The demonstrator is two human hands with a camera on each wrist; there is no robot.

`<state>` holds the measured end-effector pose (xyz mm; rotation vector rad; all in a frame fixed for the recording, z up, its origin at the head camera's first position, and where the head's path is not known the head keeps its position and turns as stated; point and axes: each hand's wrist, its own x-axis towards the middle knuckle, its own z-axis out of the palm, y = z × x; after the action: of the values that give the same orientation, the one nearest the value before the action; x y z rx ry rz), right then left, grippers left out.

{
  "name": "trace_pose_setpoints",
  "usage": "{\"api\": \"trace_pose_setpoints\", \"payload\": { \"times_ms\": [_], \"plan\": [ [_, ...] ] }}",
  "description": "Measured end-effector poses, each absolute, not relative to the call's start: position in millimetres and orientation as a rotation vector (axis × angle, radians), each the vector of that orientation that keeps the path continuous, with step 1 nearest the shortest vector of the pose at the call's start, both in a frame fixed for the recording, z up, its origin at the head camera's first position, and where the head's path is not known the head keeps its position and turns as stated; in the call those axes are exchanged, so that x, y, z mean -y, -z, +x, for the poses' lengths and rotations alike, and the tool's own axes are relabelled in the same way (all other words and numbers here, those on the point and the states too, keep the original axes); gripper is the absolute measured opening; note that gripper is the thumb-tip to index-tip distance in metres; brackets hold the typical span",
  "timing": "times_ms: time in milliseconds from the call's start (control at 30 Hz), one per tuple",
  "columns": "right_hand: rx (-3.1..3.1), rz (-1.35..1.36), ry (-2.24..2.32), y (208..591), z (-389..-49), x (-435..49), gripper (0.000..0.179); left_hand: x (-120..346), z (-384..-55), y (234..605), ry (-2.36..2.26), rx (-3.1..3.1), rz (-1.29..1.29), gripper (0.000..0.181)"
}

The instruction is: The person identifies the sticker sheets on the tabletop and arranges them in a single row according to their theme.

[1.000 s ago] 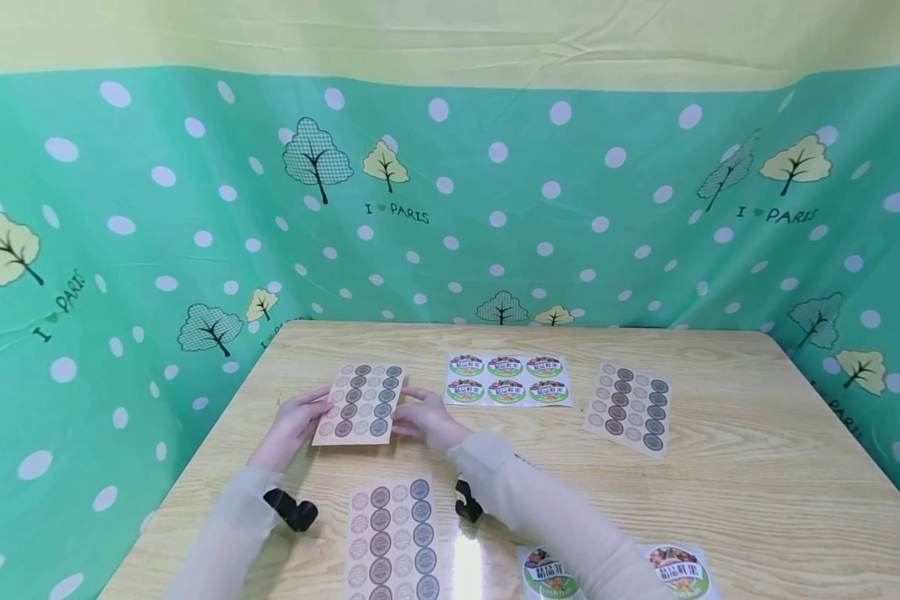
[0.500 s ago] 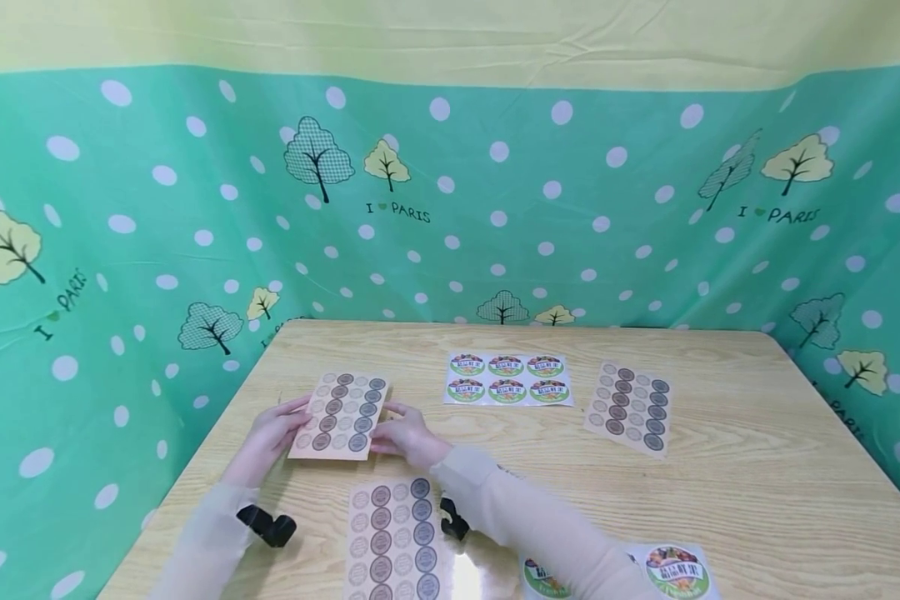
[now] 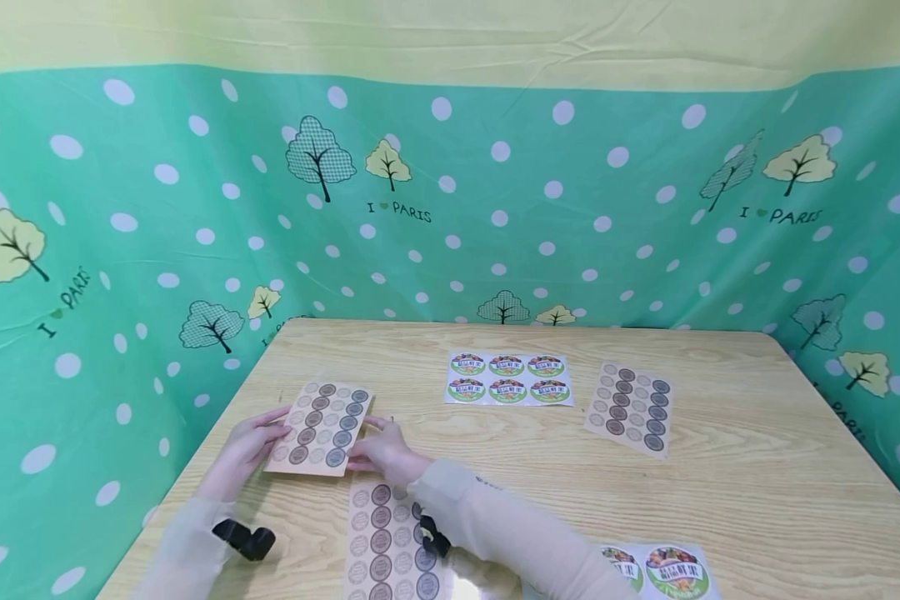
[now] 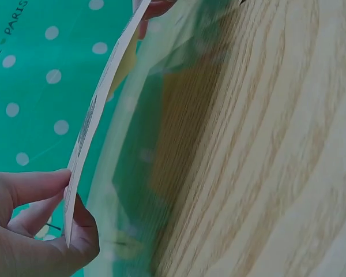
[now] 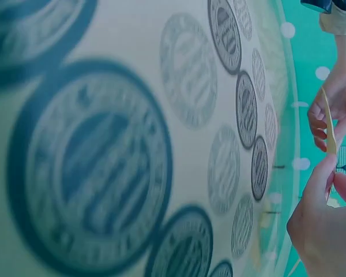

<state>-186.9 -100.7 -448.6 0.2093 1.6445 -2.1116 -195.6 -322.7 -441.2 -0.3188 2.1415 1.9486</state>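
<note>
Between my two hands, a kraft-brown sheet of round stickers (image 3: 321,427) is held up at the left of the table, tilted. My left hand (image 3: 249,443) pinches its left edge; in the left wrist view the thumb and fingers of that hand (image 4: 37,222) grip the sheet (image 4: 98,109), seen nearly edge-on. On the opposite edge, my right hand (image 3: 382,452) pinches the sheet, as the right wrist view confirms. Just below lies a second brown sticker sheet (image 3: 380,542), partly covered by the right hand and sleeve.
A white sheet of fruit-logo stickers (image 3: 507,377) lies at the back middle of the wooden table (image 3: 735,467). Another brown sticker sheet (image 3: 630,408) is right of it. A second fruit-logo sheet (image 3: 708,575) at the front is partly under the right forearm. A green curtain (image 3: 450,217) surrounds the table.
Both hands have carried the brown sticker sheet to the left and toward the front edge. The right hand now overlaps the top of the lower brown sheet. The other sheets have stayed put.
</note>
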Motion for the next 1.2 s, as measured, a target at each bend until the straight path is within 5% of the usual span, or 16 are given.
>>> {"api": "trace_pose_setpoints", "payload": {
  "times_ms": [1200],
  "plan": [
    [-1.558, 0.153, 2.121, 462.6, -161.8, 135.3, 0.077, 354.1, -177.8, 444.7, -1.710, -2.368, -0.410, 0.064]
  ]
}}
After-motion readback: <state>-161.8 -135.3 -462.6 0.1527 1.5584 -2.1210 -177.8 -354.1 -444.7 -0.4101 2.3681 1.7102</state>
